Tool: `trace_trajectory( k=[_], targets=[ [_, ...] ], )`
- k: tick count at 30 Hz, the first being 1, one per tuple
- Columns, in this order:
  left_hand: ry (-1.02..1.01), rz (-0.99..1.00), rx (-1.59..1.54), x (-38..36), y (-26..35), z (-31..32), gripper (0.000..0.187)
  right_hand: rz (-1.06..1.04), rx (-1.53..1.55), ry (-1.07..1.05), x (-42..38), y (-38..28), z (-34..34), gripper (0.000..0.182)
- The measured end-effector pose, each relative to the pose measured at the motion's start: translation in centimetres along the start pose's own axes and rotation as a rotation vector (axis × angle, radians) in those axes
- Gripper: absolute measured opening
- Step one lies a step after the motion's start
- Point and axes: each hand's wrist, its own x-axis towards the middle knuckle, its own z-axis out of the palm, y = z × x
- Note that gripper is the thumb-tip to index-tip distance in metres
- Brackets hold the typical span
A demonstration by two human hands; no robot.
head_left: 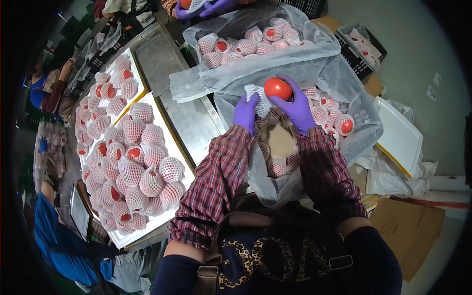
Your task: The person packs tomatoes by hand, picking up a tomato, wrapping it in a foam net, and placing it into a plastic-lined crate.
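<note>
A glossy red tomato (278, 89) sits between the thumb and fingers of my right hand (299, 110), in a purple glove. Close to its left, my left hand (245, 113), gloved alike, pinches a white foam net sleeve (262, 102). Both hands are over a crate lined with clear plastic film (361, 125). Inside it, tomatoes in pinkish-white foam nets (322, 115) lie around a patch of bare brown cardboard (278, 141).
Left stand white trays (169, 209) heaped with netted tomatoes (132, 169) beside a metal tabletop (160, 54). Another film-lined crate (322, 46) adjoins mine, with a co-worker's purple-gloved hands (216, 7) beyond. At right are a white tray (400, 132) and a cardboard box (405, 231).
</note>
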Motion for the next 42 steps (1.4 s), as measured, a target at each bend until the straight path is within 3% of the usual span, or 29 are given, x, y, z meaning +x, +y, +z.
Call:
trace_trajectory(
  k=[1,4,7,13,16,19,22,25,26,28,30,31,33,34,37,38,39,40,41,42],
  targets=[
    [-0.028,-0.052,-0.013,-0.9,1.3,1.0,0.047,0.063,0.084,0.02,0.1,0.0,-0.1,0.053],
    [-0.157,-0.166,0.048,-2.7,3.7,2.8,0.05,-0.124,-0.034,0.081,-0.1,0.9,0.2,0.039],
    [-0.226,-0.258,-0.09,-3.2,4.0,3.0,0.053,-0.085,-0.078,0.179,0.2,2.4,0.0,0.033],
    [-0.268,-0.4,-0.313,-3.4,4.5,2.7,0.053,0.187,-0.034,0.218,-0.1,1.2,-0.6,0.032],
    [-0.216,-0.396,-0.317,-3.3,4.6,2.7,0.053,-0.131,-0.091,0.218,0.5,1.9,-0.5,0.031],
    [-0.151,-0.399,-0.322,-3.0,4.4,2.4,0.047,-0.303,-0.216,0.104,0.1,0.4,0.5,0.041],
    [-0.042,-0.318,-0.181,-2.0,2.9,1.5,0.039,-0.118,-0.095,0.077,0.1,0.8,1.0,0.052],
    [0.043,-0.105,-0.097,-1.4,1.8,1.5,0.036,0.222,0.42,0.138,0.7,1.2,-0.5,0.051],
    [0.014,-0.159,-0.109,-1.4,1.6,1.5,0.038,0.293,0.436,0.157,0.8,1.9,-0.8,0.049],
    [-0.033,-0.264,-0.135,-2.4,2.9,2.3,0.041,0.029,0.113,0.076,0.8,2.7,-0.2,0.046],
    [-0.081,-0.194,-0.08,-3.1,4.2,2.6,0.045,-0.232,-0.345,-0.002,0.9,2.8,-0.1,0.044],
    [-0.104,-0.157,-0.052,-3.3,4.5,2.6,0.048,-0.078,-0.113,0.011,1.0,2.6,-0.2,0.042],
    [-0.208,-0.275,-0.23,-3.3,4.9,2.2,0.053,0.229,0.347,0.04,1.0,2.1,-0.4,0.04],
    [-0.244,-0.282,-0.34,-3.5,4.9,2.7,0.055,0.284,0.52,-0.052,1.0,2.7,-0.6,0.03],
    [-0.32,-0.299,-0.561,-3.4,4.3,2.9,0.053,-0.027,-0.416,-0.452,-0.4,2.2,-0.3,0.032],
    [-0.315,-0.287,-0.641,-3.0,3.6,2.8,0.05,-0.032,-0.806,-0.52,0.5,3.5,-1.0,0.034],
    [-0.338,-0.188,-0.658,-3.4,3.9,3.3,0.049,0.014,-0.541,-0.336,-0.1,-0.5,0.1,0.036],
    [-0.376,-0.154,-0.563,-2.4,2.8,2.7,0.048,0.075,-0.478,-0.261,-0.2,-1.1,-0.2,0.036],
    [-0.295,-0.021,-0.263,-1.0,1.2,1.9,0.05,0.203,0.124,-0.005,-0.7,1.1,-0.5,0.029],
    [-0.109,0.041,-0.027,-1.5,1.4,1.9,0.053,0.195,-0.036,0.15,-0.1,1.2,-0.6,0.025]
  ],
)
